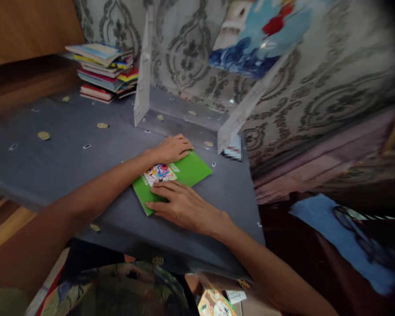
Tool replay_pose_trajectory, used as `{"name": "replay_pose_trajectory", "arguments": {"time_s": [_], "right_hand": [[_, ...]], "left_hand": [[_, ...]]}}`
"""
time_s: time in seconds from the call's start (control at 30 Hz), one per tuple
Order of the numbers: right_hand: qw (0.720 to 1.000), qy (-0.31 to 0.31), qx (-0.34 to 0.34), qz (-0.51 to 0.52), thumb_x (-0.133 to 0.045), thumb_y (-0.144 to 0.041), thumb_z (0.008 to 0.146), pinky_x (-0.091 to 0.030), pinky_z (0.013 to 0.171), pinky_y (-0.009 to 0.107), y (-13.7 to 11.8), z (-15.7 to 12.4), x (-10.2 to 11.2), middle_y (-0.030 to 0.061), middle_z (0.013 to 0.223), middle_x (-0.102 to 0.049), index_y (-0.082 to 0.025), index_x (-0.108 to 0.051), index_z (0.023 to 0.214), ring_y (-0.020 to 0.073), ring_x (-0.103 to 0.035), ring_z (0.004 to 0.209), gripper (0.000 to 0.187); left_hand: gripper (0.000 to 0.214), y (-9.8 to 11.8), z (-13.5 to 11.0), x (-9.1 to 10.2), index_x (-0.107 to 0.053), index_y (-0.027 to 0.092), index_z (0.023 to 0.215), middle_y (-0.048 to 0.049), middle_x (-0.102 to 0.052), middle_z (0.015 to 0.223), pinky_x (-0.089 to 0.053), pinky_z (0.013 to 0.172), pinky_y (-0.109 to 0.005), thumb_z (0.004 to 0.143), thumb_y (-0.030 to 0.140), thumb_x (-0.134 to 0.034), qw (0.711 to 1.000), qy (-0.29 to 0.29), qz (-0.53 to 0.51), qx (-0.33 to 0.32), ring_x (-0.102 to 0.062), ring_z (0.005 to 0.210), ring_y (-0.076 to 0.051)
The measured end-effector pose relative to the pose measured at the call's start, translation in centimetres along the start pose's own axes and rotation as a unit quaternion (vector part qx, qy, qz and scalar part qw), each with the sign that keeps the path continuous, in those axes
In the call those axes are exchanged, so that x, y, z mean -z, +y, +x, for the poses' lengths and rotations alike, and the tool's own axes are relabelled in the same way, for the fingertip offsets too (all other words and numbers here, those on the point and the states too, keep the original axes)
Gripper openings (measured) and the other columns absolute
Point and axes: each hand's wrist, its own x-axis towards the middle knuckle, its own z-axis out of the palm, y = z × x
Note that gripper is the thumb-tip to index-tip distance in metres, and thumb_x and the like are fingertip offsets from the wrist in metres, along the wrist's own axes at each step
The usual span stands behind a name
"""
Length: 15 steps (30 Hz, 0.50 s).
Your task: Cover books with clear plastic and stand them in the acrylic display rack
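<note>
The wall (339, 92) has an ornamental pattern; before it stands a grey-covered table (67, 156). The light is rather dim.

The left hand (174, 149) lies flat across the upper edge of a green book (195, 169) on a grey patterned tablecloth (118, 140), while the right hand (184, 206) rests fingers spread on its near side. Behind stands a clear plastic rack (177, 126), with a stack of books (100, 72) to its left. Off to the right, dark-framed glasses (345, 219) lie on a blue cloth (325, 219).
</note>
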Motion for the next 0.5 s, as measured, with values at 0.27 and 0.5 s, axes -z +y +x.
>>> {"name": "replay_pose_trajectory", "arguments": {"time_s": [0.27,0.5], "right_hand": [[0.991,0.030,-0.092,0.087,-0.066,-0.039,0.095,-0.038,0.115,0.044,4.6,-2.1,0.1,0.0064,0.138,-0.065,-0.027,-0.070,0.124,0.0200,-0.053,0.135,0.031],[0.961,0.093,-0.255,0.048,-0.067,-0.044,0.093,-0.032,0.118,0.057,6.8,-5.0,-0.3,0.0097,0.144,-0.060,-0.025,-0.068,0.128,0.0269,-0.046,0.141,0.039]], "left_hand": [[0.036,2.1,0.0,1.8,-0.064,0.019,0.122,-0.0123,-0.065,0.125,-0.045,0.093,-0.042,0.101,0.027,-0.036,0.991,-0.012,0.113,0.069,-0.056,0.114,-0.027],[0.039,6.9,-4.5,4.0,-0.060,0.016,0.127,-0.0179,-0.065,0.125,-0.049,0.088,-0.051,0.099,0.023,-0.035,0.960,-0.080,0.206,0.170,-0.061,0.112,-0.035]]}}
